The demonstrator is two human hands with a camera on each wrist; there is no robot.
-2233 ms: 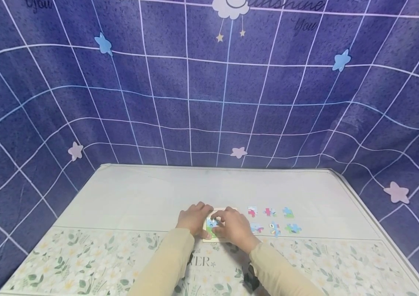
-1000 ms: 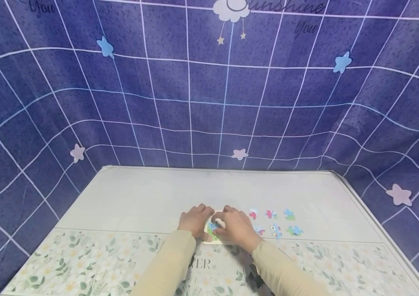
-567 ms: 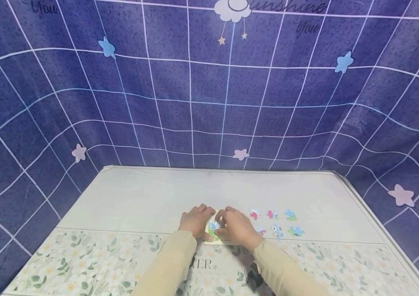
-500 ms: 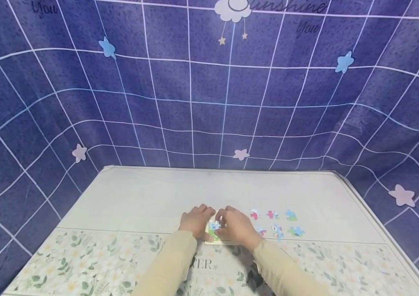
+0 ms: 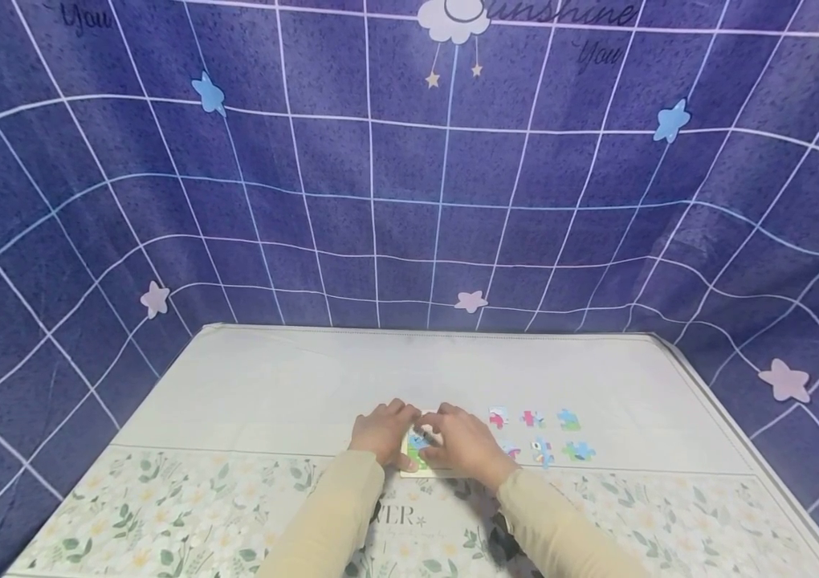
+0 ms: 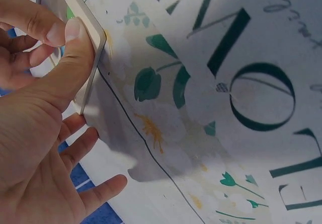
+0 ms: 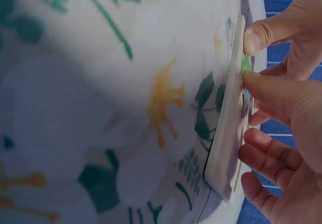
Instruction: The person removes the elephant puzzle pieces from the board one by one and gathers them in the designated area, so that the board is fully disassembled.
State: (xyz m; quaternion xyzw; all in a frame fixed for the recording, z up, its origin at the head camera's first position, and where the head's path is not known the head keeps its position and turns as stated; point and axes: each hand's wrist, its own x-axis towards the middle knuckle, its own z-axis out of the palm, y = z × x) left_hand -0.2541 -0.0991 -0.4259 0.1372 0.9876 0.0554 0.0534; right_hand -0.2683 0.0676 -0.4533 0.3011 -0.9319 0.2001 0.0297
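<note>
A small wooden puzzle board (image 5: pixel 420 474) lies between the hands on the table, with blue and green jigsaw pieces fitted at its left side. My left hand (image 5: pixel 385 433) grips its left side; in the left wrist view the thumb (image 6: pixel 75 38) presses on the rim and fingers reach past the edge. My right hand (image 5: pixel 463 441) is over the board, thumb and forefinger pinching a jigsaw piece (image 5: pixel 427 434) that they mostly hide. In the right wrist view its thumb (image 7: pixel 261 85) touches the piece area, the other fingers loosely bent beside the board (image 7: pixel 226 148).
Loose jigsaw pieces lie in two rows to the right, among them a red-and-white one (image 5: pixel 499 417), a pink one (image 5: pixel 529 418), a blue-green one (image 5: pixel 568 419) and a bird-eyed one (image 5: pixel 542 450). A floral cloth (image 5: pixel 185 506) covers the table's near part; a blue curtain (image 5: pixel 409 225) hangs behind.
The right fingers, at first spread over the board, drew in, then lifted and shifted slightly with the piece. The left hand keeps its grip. The loose pieces on the right stay put.
</note>
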